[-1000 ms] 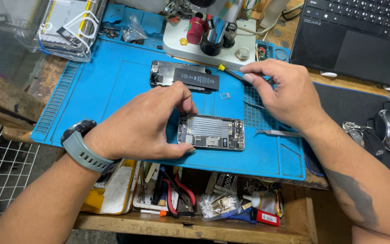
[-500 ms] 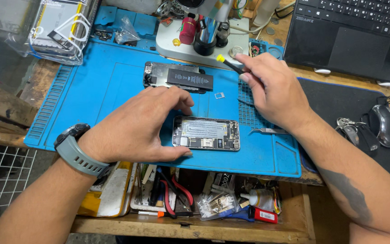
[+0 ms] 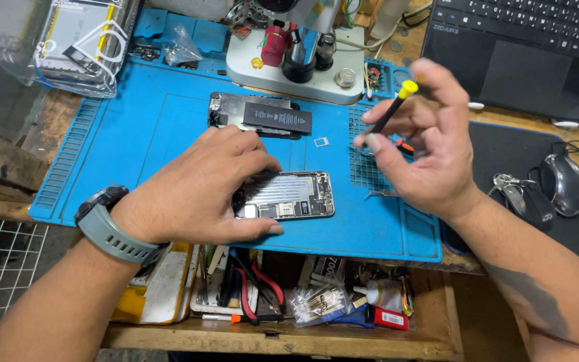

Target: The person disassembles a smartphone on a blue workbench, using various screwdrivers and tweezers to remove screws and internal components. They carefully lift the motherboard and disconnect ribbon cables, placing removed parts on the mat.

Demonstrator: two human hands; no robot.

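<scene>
My left hand presses down on the left end of an opened phone body lying on the blue work mat. Its circuit boards and metal shields face up. My right hand is raised above the mat's right side, holding a thin black screwdriver with a yellow cap, tip pointing down-left. A second opened phone part with a black battery lies farther back on the mat. A tiny metal tray piece sits between them.
A microscope base with small bottles stands at the back. A laptop, mouse and keys are on the right. Tweezers lie by my right wrist. An open drawer of tools sits below.
My right hand has lifted off the mat with the screwdriver and turned it upright. My left hand stays on the phone body.
</scene>
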